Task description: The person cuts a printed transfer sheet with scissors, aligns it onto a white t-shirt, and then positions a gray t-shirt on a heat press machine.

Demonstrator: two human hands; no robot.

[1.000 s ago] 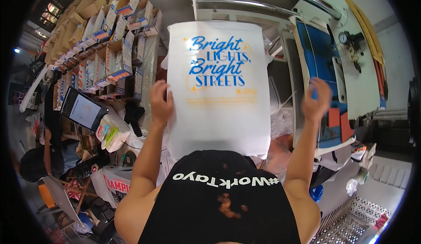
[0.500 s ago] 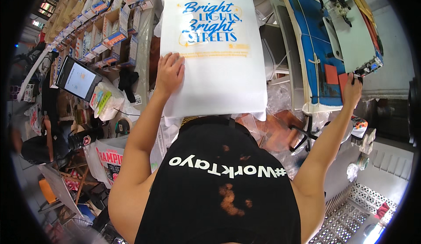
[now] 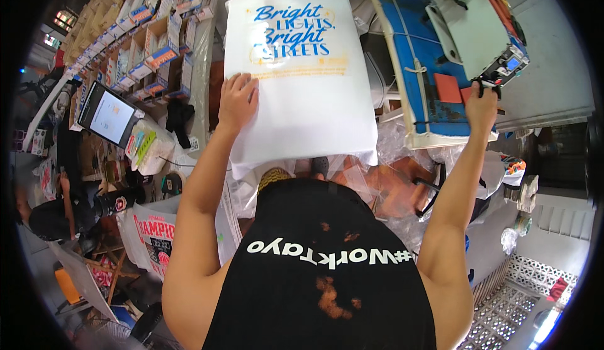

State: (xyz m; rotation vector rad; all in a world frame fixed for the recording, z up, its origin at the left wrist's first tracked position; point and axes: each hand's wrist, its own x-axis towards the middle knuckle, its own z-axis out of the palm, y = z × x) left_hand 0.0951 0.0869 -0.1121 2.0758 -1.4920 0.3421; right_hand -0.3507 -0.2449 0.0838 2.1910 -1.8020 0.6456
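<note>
I seem to steady the white cloth (image 3: 302, 107) with open left hand (image 3: 238, 103), right hand (image 3: 482, 106) gripping black handle (image 3: 480, 84); next move needs firm control.

Board in front: white cloth (image 3: 302, 111) laid flat over it, printed side up, hem hanging past the near edge; board itself hidden. To its right, blue bed (image 3: 404, 19) with a pale rim: two red pads (image 3: 447, 89) near its near end, knotted cord (image 3: 415, 70) across it. Floor (image 3: 397, 188), reddish brown: crumpled clear plastic (image 3: 390, 137) on it. Left side: tiered open boxes (image 3: 160, 41), pale contents inside; can't see what they stand on.
</note>
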